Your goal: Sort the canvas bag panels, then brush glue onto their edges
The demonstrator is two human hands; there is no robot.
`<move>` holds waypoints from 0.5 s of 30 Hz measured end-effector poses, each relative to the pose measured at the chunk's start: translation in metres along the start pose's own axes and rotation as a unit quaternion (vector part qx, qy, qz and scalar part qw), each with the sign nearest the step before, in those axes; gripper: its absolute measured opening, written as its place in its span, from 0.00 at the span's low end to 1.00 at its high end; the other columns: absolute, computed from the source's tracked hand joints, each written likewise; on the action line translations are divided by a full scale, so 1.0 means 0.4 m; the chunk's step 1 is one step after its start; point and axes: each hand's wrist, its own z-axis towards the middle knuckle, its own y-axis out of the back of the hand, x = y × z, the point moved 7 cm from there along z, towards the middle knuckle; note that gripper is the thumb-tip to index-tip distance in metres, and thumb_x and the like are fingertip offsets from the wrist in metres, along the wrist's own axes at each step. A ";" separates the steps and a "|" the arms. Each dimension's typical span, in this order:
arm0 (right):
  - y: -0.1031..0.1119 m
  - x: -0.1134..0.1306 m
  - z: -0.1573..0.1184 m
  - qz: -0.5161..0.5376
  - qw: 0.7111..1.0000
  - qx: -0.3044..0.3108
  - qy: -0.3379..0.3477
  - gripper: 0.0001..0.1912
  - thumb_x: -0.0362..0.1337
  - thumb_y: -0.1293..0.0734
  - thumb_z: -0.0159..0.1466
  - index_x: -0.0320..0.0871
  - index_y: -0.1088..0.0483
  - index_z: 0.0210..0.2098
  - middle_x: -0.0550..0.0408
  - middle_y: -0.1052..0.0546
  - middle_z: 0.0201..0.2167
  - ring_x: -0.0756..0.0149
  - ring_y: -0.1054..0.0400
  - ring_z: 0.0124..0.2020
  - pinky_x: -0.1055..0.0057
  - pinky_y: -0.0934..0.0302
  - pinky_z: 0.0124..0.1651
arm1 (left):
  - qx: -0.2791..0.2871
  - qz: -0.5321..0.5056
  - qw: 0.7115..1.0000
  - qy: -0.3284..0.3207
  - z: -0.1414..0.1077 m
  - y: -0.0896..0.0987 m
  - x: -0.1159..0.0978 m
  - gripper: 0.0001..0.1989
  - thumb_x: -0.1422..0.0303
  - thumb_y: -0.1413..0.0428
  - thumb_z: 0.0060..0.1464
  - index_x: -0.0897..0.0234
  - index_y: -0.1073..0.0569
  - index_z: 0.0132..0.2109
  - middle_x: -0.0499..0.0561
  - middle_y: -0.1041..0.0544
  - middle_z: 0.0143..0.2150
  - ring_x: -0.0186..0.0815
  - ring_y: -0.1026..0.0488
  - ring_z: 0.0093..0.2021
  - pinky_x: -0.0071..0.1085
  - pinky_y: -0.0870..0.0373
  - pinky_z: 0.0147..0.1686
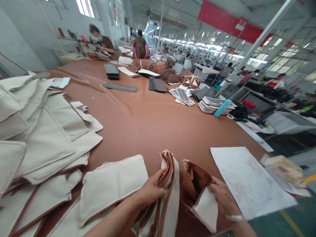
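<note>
My left hand (154,187) is closed around a bundle of sewn fabric panels (172,184), cream outside with brown edges, standing on edge. To its right, my right hand (222,194) grips a brown and cream fabric pouch (198,184), whose brown inner side gapes upward. The two held pieces are apart from each other, with a narrow strip of brown table between them. Left of my left forearm, a cream sewn panel (113,184) lies flat over other pieces. The fingertips behind the pouch are partly hidden.
A large pile of cream panels (49,131) covers the left side of the brown table (118,115). A stained white sheet (249,181) lies at right. Farther back are grey pieces (111,71), stacked white-edged panels (214,104) and a turquoise bottle (222,108). A person (105,42) sits beyond.
</note>
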 end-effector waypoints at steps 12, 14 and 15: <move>-0.253 0.090 -0.120 0.146 0.985 0.078 0.050 0.33 0.48 0.34 0.59 0.40 0.36 0.60 0.44 0.29 0.58 0.51 0.36 0.58 0.60 0.40 0.59 | -0.010 -0.019 0.999 -0.045 0.009 -0.039 0.007 0.35 0.78 0.43 0.44 0.62 0.36 0.61 0.54 0.28 0.57 0.46 0.31 0.57 0.40 0.36 0.59; -0.273 0.095 -0.143 0.081 0.992 0.070 0.068 0.39 0.52 0.33 0.59 0.41 0.42 0.64 0.43 0.34 0.62 0.51 0.41 0.63 0.58 0.45 0.63 | -0.020 -0.011 0.998 -0.050 0.008 -0.041 0.015 0.36 0.76 0.42 0.44 0.61 0.37 0.62 0.55 0.30 0.60 0.47 0.33 0.59 0.41 0.37 0.59; -0.270 0.093 -0.148 0.034 0.995 0.054 0.076 0.40 0.53 0.33 0.59 0.42 0.42 0.64 0.43 0.34 0.62 0.51 0.41 0.63 0.58 0.45 0.63 | -0.027 0.003 0.998 -0.048 0.009 -0.040 0.023 0.38 0.76 0.41 0.43 0.61 0.38 0.63 0.55 0.31 0.61 0.47 0.33 0.59 0.41 0.38 0.60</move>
